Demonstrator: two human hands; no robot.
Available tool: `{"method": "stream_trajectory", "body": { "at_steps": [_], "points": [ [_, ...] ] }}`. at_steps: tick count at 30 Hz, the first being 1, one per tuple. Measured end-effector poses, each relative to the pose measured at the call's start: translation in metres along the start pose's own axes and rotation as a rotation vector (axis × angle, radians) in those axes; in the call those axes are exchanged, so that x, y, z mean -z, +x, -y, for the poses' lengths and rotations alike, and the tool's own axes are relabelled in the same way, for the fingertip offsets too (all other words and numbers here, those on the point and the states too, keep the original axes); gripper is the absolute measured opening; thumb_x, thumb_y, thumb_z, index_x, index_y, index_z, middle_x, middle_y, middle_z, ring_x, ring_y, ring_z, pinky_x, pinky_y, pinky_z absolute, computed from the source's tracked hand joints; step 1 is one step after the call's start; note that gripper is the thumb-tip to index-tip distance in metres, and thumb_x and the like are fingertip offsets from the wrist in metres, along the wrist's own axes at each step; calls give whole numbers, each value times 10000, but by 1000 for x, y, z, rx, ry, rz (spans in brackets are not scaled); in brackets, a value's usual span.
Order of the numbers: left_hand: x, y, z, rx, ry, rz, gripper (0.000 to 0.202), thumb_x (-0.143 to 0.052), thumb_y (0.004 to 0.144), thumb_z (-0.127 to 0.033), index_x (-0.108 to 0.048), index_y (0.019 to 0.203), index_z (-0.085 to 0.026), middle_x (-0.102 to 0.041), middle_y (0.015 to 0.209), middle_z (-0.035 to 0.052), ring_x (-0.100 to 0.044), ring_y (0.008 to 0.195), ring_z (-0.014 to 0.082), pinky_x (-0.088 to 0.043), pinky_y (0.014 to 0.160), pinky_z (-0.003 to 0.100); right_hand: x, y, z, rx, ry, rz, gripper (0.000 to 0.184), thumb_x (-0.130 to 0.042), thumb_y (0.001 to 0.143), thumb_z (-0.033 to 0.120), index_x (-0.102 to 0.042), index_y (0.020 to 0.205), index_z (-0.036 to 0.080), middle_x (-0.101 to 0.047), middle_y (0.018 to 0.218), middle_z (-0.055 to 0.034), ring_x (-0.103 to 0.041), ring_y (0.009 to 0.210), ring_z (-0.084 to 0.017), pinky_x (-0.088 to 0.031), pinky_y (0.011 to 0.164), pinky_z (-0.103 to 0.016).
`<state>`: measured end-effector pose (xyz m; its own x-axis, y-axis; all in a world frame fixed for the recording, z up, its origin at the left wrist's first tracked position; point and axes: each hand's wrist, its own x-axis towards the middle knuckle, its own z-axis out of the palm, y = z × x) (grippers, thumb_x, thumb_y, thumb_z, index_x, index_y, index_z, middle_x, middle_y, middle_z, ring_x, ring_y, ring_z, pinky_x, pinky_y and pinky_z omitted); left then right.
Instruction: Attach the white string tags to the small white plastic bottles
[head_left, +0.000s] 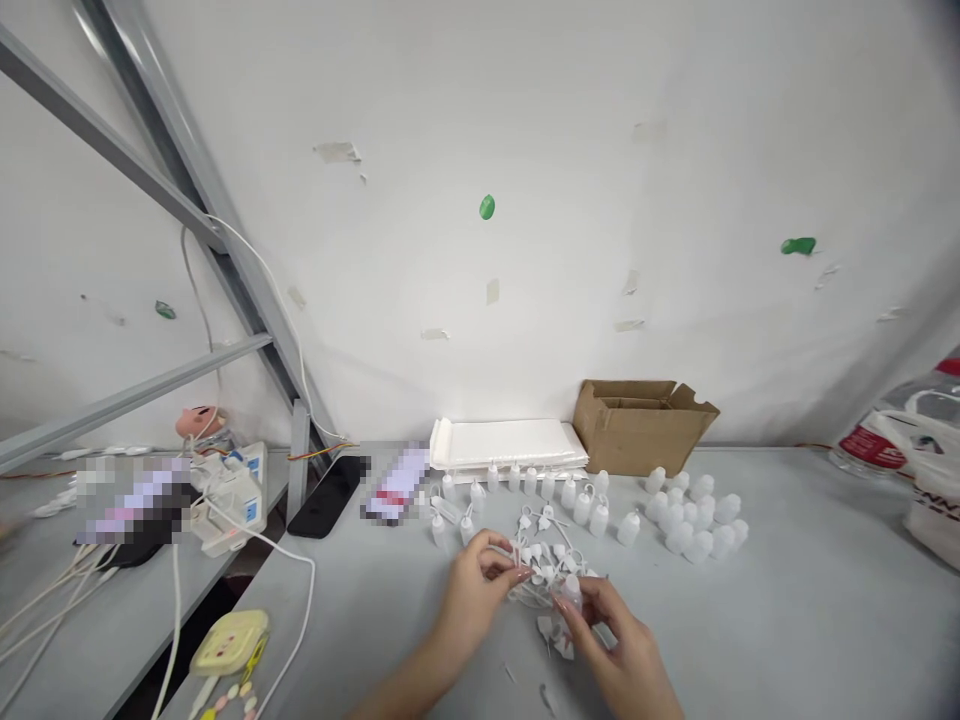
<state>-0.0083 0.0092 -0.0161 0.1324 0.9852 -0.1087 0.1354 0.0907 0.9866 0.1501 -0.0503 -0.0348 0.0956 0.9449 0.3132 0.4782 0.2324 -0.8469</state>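
Note:
My right hand [622, 640] is closed around a small translucent plastic bottle [572, 590], held upright between thumb and fingers. My left hand [480, 590] is in a pinch at the left edge of a pile of small white caps with looped straps [551, 553]. Whatever lies between its fingertips cannot be told from the pile behind. Past the hands, several capped white bottles [628, 528] stand in loose rows. To the right is a cluster of small translucent bottles [697, 515]. Beneath my right hand lie a few more white pieces [555, 640].
Against the wall are a brown cardboard box [645, 435] and a white padded package [510, 445]. Two phones, one a black phone [326, 497], lie to the left. A power strip [240, 500], cables and a yellow case [230, 642] are farther left. A large bottle [877, 440] stands far right.

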Motion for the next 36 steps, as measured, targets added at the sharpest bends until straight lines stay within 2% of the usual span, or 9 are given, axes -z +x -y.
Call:
{"method": "stream_trajectory", "body": {
  "at_steps": [2, 4, 9, 14, 20, 23, 29, 33, 36],
  "points": [
    [1, 2, 1, 23, -41, 2, 397, -714, 578, -266, -560, 926, -149, -615, 543, -25, -565, 550, 138, -416, 568, 243, 0, 0, 1, 20, -27, -2, 257, -470, 838, 435, -570, 843, 198, -543, 583, 16, -543, 515, -128, -460, 497, -190],
    [2, 3, 1, 22, -85, 19, 471, -731, 558, -282, -584, 981, -138, -619, 546, -22, -591, 588, 154, -430, 602, 255, 0, 0, 0, 44, -69, 26, 247, -466, 845, 422, -569, 872, 200, -553, 595, 15, -550, 525, -128, -469, 513, -190],
    [1, 5, 1, 26, -208, 75, 399, -686, 562, -485, -654, 728, -123, -692, 693, 66, -636, 723, 219, -468, 725, 332, 0, -1, -6, 101, -150, 36, 236, -473, 849, 407, -557, 913, 196, -589, 631, 9, -572, 528, -125, -478, 510, -183],
    [1, 5, 0, 31, -162, 76, 465, -608, 603, -583, -639, 681, -126, -698, 682, 62, -639, 724, 230, -477, 711, 336, -2, -1, -9, 136, -179, 30, 245, -469, 853, 417, -554, 915, 195, -594, 613, 15, -572, 506, -120, -484, 511, -183],
    [3, -1, -1, -126, 43, -38, 362, -477, 777, -467, -642, 734, -147, -701, 806, 76, -626, 830, 226, -461, 791, 327, -2, -2, -9, 123, -208, 36, 269, -455, 857, 428, -558, 934, 192, -605, 639, -3, -576, 528, -135, -488, 514, -203],
    [3, -3, -1, -151, 98, -57, 277, -493, 777, -390, -647, 788, -160, -694, 766, 66, -628, 784, 211, -477, 763, 317, -2, -2, -10, 142, -218, 29, 259, -461, 855, 421, -556, 942, 196, -608, 654, -13, -569, 529, -139, -489, 507, -211],
    [0, -2, -1, -62, -35, 76, 410, -534, 731, -387, -561, 1049, -129, -591, 587, -4, -556, 502, 139, -492, 554, 276, -1, 1, -14, 223, -198, -21, 211, -457, 872, 347, -548, 991, 200, -601, 757, -38, -555, 579, -141, -501, 546, -235],
    [-3, -5, -1, -81, -13, 160, 422, -501, 759, -380, -560, 1098, -137, -527, 580, -20, -532, 504, 124, -493, 550, 266, 0, 2, -14, 266, -183, -45, 224, -442, 884, 304, -533, 1070, 221, -593, 864, -69, -565, 671, -161, -513, 607, -271],
    [-4, -9, -2, -116, 76, 189, 376, -486, 780, -346, -577, 1100, -170, -541, 597, -9, -556, 570, 138, -497, 586, 258, 0, 1, -11, 278, -156, -29, 239, -452, 882, 301, -540, 1091, 224, -598, 854, -66, -569, 665, -159, -516, 603, -263]
  ]
}}
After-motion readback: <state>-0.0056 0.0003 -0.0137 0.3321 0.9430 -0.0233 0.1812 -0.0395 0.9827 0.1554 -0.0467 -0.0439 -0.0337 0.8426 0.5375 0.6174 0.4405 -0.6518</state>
